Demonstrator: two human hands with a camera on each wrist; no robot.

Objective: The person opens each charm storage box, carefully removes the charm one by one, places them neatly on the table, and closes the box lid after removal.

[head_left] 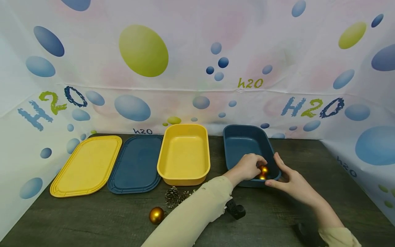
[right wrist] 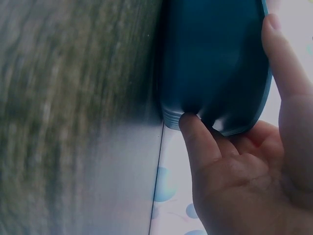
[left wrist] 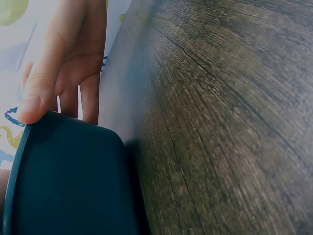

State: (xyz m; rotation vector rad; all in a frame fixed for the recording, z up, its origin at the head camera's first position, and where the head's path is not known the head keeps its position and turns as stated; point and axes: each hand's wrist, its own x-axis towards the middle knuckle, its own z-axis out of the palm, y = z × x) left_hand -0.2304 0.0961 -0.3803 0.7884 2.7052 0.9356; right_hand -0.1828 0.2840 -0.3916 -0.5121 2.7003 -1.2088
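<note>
My left hand reaches inside the blue container near its front right corner. Curled fingers touch a shiny gold bauble, with another gold gleam just below it. My right hand grips that corner, thumb on the front rim and the other fingers along the right side. In the right wrist view, fingertips bend against the outer wall of the container. The left wrist view shows mostly the right hand on the container's wall.
Left of the blue container stands a yellow container. Farther left lie a blue lid and a yellow lid. A loose gold bauble and pine cones are near the left forearm. A patterned backdrop rises behind.
</note>
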